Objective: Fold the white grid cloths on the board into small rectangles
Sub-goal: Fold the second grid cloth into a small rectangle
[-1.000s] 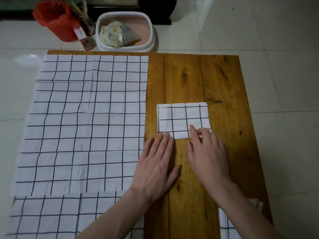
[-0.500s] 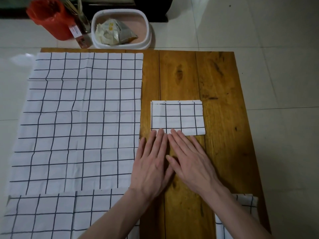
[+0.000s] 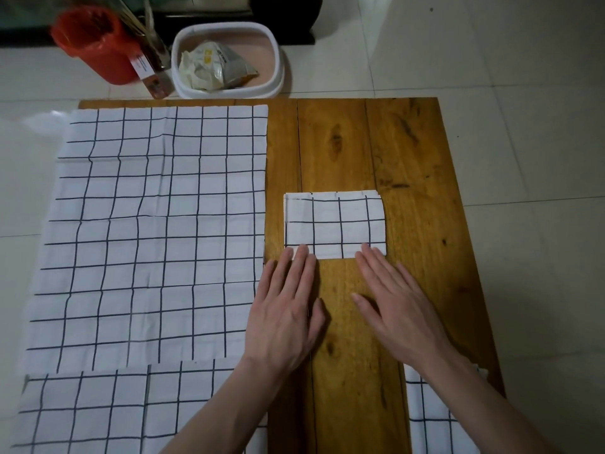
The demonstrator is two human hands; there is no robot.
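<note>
Right, folded cloth sits mid-board, nearer the board's right edge than its left, as a compact rectangle with stacked layers showing at the far edge. Left hand and right hand both lie flat, palms down, fingers extended and close together, gripping nothing; fingertips overlap the rectangle's near edge at its two near corners. Reads as pressing the crease flat and squaring the stack, so likely the end of this fold. Large unfolded cloth is spread flat over the board's left half and hangs past the left edge onto the tiled floor; probably next in line, placed beside the work zone. Second open cloth lies at the near-left corner, partly under the left forearm; another cloth piece at the near-right corner, can't tell if it's folded. Fabric: thin white weave, dark grid lines, visible old fold creases, limp, should hold a pressed fold. Board: varnished wood planks, knots, smooth. Off the far edge: red bucket and white tub holding a crumpled bag.
</note>
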